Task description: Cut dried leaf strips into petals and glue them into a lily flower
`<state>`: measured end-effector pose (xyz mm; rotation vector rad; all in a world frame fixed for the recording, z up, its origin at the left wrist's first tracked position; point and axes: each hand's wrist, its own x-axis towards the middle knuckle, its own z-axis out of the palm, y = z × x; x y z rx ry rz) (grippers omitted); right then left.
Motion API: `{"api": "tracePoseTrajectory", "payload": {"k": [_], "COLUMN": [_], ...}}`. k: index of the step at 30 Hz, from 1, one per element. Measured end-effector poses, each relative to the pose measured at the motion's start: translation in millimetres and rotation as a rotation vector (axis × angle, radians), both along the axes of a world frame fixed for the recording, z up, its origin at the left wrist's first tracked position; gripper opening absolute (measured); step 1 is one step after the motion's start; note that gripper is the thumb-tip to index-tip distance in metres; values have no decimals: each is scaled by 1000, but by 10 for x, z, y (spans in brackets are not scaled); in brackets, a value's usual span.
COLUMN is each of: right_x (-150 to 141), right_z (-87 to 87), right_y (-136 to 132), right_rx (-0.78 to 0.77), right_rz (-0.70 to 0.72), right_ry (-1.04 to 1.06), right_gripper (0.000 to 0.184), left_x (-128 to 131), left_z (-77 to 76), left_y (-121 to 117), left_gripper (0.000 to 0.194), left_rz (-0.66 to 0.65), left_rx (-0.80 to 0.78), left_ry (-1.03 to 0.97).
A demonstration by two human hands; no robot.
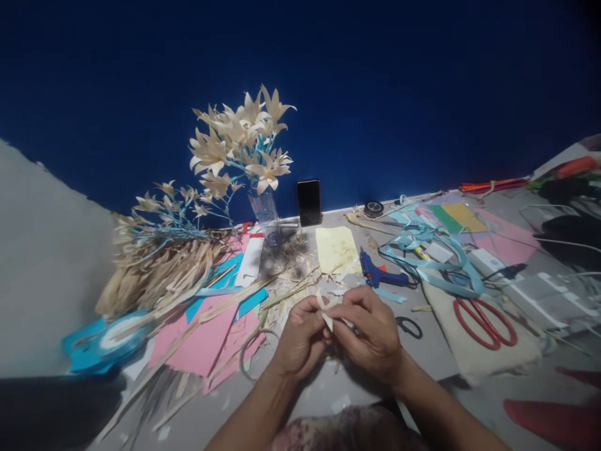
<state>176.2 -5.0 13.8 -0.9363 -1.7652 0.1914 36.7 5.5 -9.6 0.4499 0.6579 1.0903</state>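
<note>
Both hands meet over the near middle of the table, pinching a small cream petal-like piece [327, 311] between them. My left hand [300, 335] is closed, its thumb and forefinger on the piece's left side. From the other side, my right hand [370, 329] grips the same piece with thumb and fingertips. The piece's lower part is hidden by the fingers. Just beyond my right hand lies a blue glue gun [382, 275]. A pale yellow sheet [337, 249] with bits on it lies further back.
Cream flowers [248, 134] stand in a clear vase [266, 216] near the blue wall. A phone [308, 203] leans upright beside it. Dried husks [154, 275] and pink paper [201, 332] spread leftward. At right are light blue ribbon [429, 250], red-handled scissors [486, 322] and a white power strip [521, 291].
</note>
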Motion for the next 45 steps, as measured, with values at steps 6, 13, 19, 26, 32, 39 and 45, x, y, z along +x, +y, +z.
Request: {"api": "tracePoseTrajectory", "payload": {"k": [6,13,19,26,32,39,45], "right_x": [0,37,-4,-19,-24,-33,-31], "right_z": [52,45,-21,-86,-119,-97,-84], "right_y": [-1,4,33,23,15,3,-20], "right_rx": [-180,-308,-216,-181,-171,-222,-258], "right_rz": [67,133,98,34,11,-4,27], "right_ry": [191,258,189,220,253,267,274], "right_gripper": [16,12,18,21,18,16,16], "left_x": [7,-12,-12,9,18,-50,-85], "left_z": [-21,-4,-38,-11,-18,10,-33], "left_y": [-13,-11,-15,-25,-50,-37,-37], "left_gripper": [34,36,35,32,32,20,18], "left_rz": [-58,-103,-93,-115,-66,24,16], "left_rx": [-32,-101,-112,-98,-50,173,243], "left_ry": [-121,-209,-238,-258,-155,199,299]}}
